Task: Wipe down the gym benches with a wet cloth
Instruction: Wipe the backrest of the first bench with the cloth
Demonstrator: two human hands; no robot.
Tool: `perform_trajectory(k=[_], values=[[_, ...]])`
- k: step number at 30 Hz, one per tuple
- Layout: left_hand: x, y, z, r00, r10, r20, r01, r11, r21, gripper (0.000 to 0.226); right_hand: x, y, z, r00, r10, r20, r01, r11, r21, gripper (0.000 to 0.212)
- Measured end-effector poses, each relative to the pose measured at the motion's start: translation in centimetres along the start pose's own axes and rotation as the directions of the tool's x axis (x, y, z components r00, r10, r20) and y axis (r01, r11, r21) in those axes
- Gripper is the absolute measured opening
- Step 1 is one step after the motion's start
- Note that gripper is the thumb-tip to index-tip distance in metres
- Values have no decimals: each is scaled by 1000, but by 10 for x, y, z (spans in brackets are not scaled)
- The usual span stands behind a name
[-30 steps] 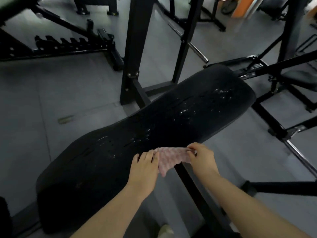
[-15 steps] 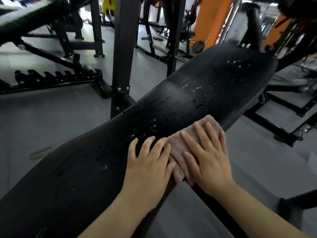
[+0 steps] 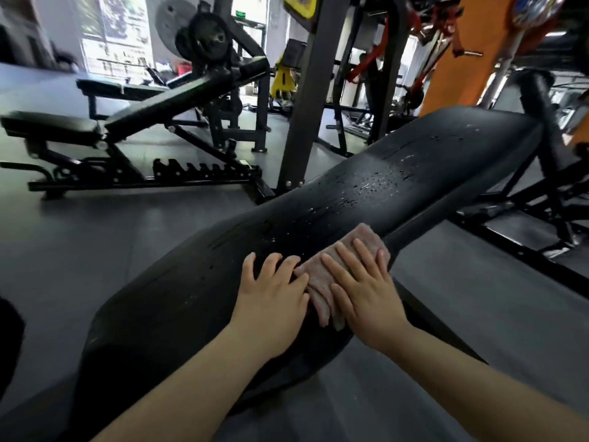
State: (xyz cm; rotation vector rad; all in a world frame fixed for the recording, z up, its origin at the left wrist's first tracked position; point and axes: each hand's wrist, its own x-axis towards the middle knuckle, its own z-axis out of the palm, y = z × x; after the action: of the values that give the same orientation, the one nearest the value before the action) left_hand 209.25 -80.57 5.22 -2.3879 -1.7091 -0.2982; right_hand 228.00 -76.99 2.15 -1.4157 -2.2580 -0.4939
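A long black padded bench [image 3: 366, 199] is seen running diagonally from lower left to upper right, and its top is speckled with water droplets [image 3: 379, 183] towards the far end. A pinkish cloth [image 3: 322, 279] is laid on the near edge of the pad, roughly midway along its length, bunched into a folded strip that reaches back over the edge towards the person.

The right hand [image 3: 366, 288] is spread flat on top of the cloth, fingers straight and slightly fanned, so the cloth is being pressed down onto the pad and not gripped. The far end of the cloth is left showing beyond the fingertips. The left hand [image 3: 274, 295] is placed just beside it, palm down on the bare black pad, fingers extended and relaxed; its fingertips are seen touching the cloth's left edge. Nothing is clutched by either hand.

Both bare forearms are stretched in from the bottom of the view.

Behind the bench, a black steel upright [image 3: 302, 100] is planted on the grey floor [image 3: 95, 244]. Off to the left, an adjustable incline bench [image 3: 159, 106] is parked well apart, with a toothed adjustment rail [image 3: 204, 173] along its base. Weight plates [image 3: 204, 39] are racked further back, and an orange column [image 3: 446, 59] is glimpsed at upper right, blurred.
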Motion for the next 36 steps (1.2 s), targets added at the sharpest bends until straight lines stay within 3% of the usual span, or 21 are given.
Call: perform_trajectory(k=[8,13,20,24,27,32,36], values=[[-95,-27,23,976,-150,157,143,988,53,54,-31,-87,16,999,52,-6,-52,998,22,47],[-122,-51,25,966,-189,177,185,982,42,60,-42,-112,20,997,-39,63,43,996,-75,49],[-163,-96,41,819,-365,444,351,929,117,76,-43,-128,12,943,-235,236,268,956,-117,50],[-179,-97,47,763,-348,545,351,931,102,82,-31,-102,4,873,-307,379,413,879,-238,51],[-187,-99,50,756,-292,586,331,943,44,84,-30,-91,-2,875,-271,402,403,868,-291,54],[-198,-108,58,758,-227,611,294,956,-10,86,-29,-104,9,828,-342,445,482,840,-250,55],[-205,-117,64,743,-238,625,342,939,-48,89,-26,-125,16,803,-419,424,519,842,-151,53]])
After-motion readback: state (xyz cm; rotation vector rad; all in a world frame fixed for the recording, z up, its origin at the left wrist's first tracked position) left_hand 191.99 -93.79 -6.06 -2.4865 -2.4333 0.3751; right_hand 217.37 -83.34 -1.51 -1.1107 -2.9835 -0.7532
